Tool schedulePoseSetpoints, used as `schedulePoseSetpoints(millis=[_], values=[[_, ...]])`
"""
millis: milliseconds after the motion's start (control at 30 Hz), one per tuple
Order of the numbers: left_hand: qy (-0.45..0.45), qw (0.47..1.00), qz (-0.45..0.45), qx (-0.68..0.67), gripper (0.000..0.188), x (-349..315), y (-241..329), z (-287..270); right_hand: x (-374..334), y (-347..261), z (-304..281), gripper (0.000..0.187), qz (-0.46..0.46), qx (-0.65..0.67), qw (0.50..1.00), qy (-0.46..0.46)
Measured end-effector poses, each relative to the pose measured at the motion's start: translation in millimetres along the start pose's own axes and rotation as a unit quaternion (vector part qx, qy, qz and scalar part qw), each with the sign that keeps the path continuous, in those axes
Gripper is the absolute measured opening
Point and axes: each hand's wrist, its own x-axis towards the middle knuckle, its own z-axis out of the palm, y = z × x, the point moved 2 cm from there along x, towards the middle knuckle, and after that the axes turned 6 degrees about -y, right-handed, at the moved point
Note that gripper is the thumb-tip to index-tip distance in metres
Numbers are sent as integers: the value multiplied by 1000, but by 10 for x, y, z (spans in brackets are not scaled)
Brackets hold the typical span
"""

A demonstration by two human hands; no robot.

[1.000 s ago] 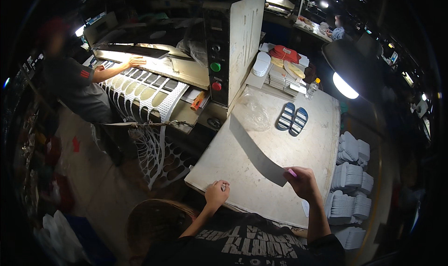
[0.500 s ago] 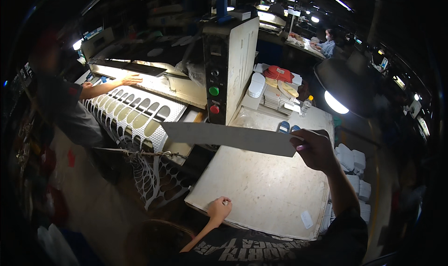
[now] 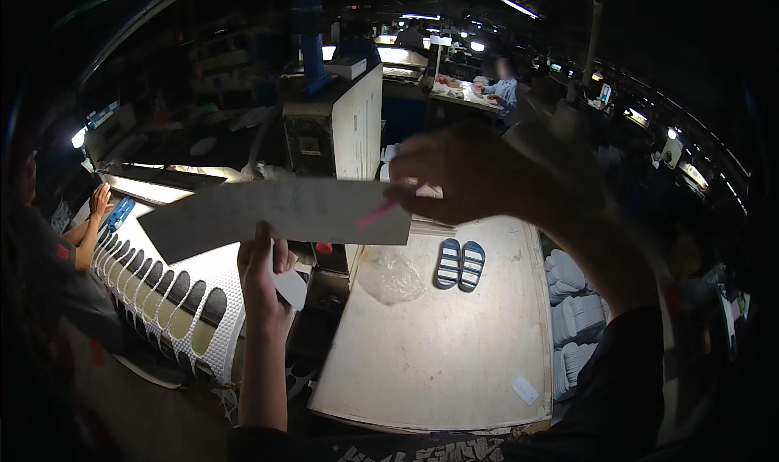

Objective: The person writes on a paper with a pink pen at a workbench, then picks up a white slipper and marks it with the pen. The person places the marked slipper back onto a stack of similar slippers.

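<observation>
A long grey-white card strip with an angled left end is raised above the table. My left hand grips its lower edge, thumb on the face. A small pale piece sticks out below those fingers; whether it is separate, I cannot tell. At the strip's right end, my right hand is closed on a slim pink pen, its lower end over the strip's face. Motion blurs this hand. I cannot see whether the tip touches.
Below is a pale worktable bearing blue striped sandals, clear plastic film and a small white tag. White sole-shaped pieces are stacked at right. Left, a co-worker's hand is beside a machine with a perforated white sheet.
My left hand has risen from the table edge to hold the strip. The strip has shifted left, and my right hand now holds the pen over it. The view has turned right.
</observation>
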Motion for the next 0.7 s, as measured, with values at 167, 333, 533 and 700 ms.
schedulePoseSetpoints(millis=[167, 333, 533, 700], values=[[63, 997, -40, -16, 28, 1039, -45, -39, 907, 992, -149, 28, 100, -114, 954, 258], [56, 997, -59, -1, 25, 1726, -145, -7, 1734, 1401, 27, 40, 191, -175, 951, 167], [68, 996, -56, -35, 20, 2127, -225, -8, 2211, 1707, 361, 30, 222, -225, 926, 207], [83, 996, -29, 9, 22, 2395, -276, 21, 2323, 1918, 321, 26, 251, -134, 935, 213]])
